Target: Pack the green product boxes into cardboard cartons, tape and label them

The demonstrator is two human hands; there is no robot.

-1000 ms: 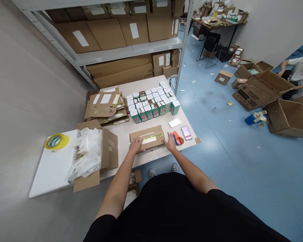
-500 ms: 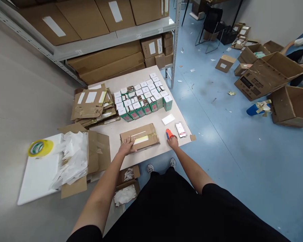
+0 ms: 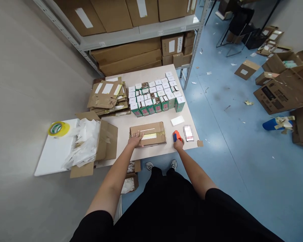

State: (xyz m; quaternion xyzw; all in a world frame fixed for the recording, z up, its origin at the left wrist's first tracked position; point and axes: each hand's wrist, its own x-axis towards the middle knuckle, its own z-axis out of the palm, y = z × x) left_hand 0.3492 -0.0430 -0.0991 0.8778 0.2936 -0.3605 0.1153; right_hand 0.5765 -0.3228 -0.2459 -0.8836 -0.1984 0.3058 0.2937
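A long brown cardboard box (image 3: 155,129) lies closed near the front edge of the table (image 3: 121,141), a pale label strip on its top. My left hand (image 3: 135,139) rests on the box's left part with fingers spread. To the right of the box, my right hand (image 3: 178,145) is wrapped round an orange and blue tape dispenser (image 3: 176,136), held apart from the box. A white card (image 3: 177,121) lies behind the dispenser, and a blurred-out item (image 3: 188,133) lies to its right.
Rows of white and green small boxes (image 3: 156,95) stand behind the cardboard box. Flattened cartons (image 3: 107,94) are stacked at left. An open carton (image 3: 108,139) holds white wrapping beside a yellow tape roll (image 3: 58,129). Shelving (image 3: 141,33) stands behind; a blue bin (image 3: 275,123) is on the floor.
The whole view has shifted, so the table sits further right. My left hand stays on the box. The tape dispenser has turned slightly in my right hand.
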